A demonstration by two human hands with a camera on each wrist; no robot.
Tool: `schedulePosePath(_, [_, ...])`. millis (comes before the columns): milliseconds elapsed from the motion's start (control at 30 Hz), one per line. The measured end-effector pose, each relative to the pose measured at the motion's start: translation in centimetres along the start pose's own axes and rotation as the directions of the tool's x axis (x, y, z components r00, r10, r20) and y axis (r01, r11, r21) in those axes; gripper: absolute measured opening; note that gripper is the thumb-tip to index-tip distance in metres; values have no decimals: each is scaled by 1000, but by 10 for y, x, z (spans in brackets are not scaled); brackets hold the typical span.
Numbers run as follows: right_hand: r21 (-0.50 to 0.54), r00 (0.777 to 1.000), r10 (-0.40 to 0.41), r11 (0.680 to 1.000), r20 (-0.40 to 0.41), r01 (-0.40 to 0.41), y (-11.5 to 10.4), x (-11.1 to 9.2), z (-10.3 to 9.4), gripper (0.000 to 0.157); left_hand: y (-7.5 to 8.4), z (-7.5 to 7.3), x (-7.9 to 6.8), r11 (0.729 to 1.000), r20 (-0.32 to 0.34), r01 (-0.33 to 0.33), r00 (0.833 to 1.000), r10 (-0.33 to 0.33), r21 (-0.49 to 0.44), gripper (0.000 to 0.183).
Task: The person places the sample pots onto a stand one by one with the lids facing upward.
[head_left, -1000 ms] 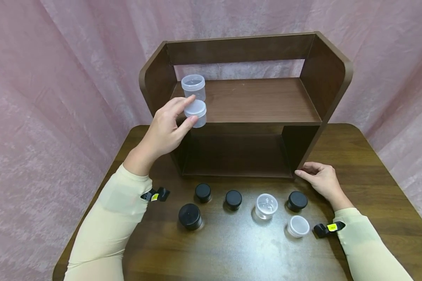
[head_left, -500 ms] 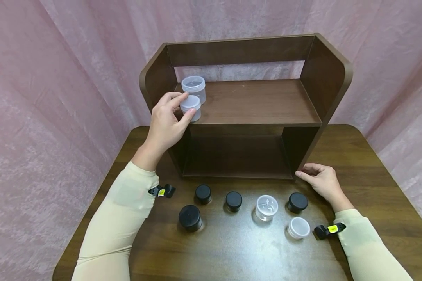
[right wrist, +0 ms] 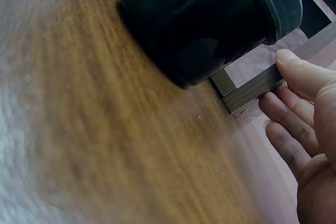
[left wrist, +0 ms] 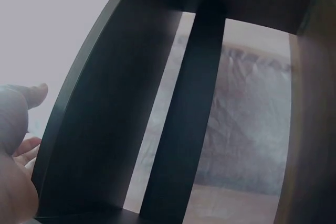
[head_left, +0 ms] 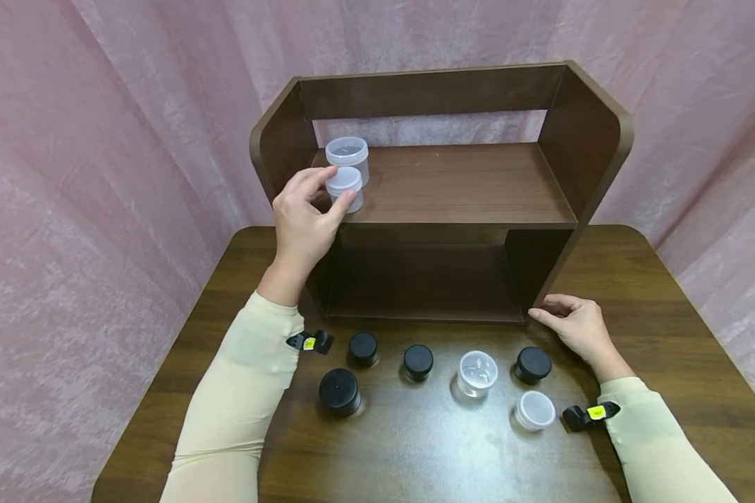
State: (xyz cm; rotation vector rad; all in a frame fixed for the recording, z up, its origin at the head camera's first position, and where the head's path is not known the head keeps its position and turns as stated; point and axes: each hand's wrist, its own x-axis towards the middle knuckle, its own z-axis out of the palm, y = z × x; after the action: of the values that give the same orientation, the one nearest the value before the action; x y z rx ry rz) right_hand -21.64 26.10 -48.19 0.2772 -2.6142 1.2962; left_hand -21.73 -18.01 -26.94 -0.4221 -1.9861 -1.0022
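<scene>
My left hand pinches a small translucent lidded jar between thumb and fingers, at the left front of the wooden shelf unit's upper board. Right behind it stands a larger clear jar with a pale lid. The left wrist view has part of the left hand beside the dark side panel; the jar cannot be seen there. Down on the right, my right hand holds the unit's lower front corner, thumb and fingers on either side of the panel edge.
Black-lidded jars stand in front of the unit, one close to the right hand. Two clear jars, a taller one and a shorter one, are on the table at right. A pink curtain hangs behind.
My left hand has carried the small jar back and slightly left, from before the shelf edge to the upper board by the larger jar. The right hand stays put.
</scene>
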Motion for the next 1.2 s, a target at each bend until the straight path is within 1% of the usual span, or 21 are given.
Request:
schedulePosePath(200, [-12, 1000, 2, 1000, 5, -2, 0, 1, -3, 34, 0, 5, -1, 1000, -43, -17, 999, 18, 26, 42])
schedulePosePath(333, [-19, 1000, 3, 1000, 8, -3, 1, 1, -4, 34, 0, 6, -2, 999, -49, -9, 999, 11, 37, 43])
schedulePosePath(633, [0, 1000, 9, 1000, 4, -9, 1, -2, -7, 33, 5, 6, -1, 998, -2, 12, 1000, -12, 53, 43])
schedulePosePath(867, [-11, 1000, 5, 1000, -6, -5, 2, -3, -11, 32, 7, 6, 2, 999, 39, 19, 999, -20, 45, 45])
schedulePosePath(1033, [-20, 1000, 2, 1000, -6, -2, 2, -2, -13, 34, 7, 7, 2, 999, 33, 23, 999, -24, 45, 46])
schedulePosePath(1200, [-27, 1000, 4, 1000, -8, -4, 2, -2, -14, 34, 8, 6, 3, 999, 31, 28, 999, -29, 25, 45])
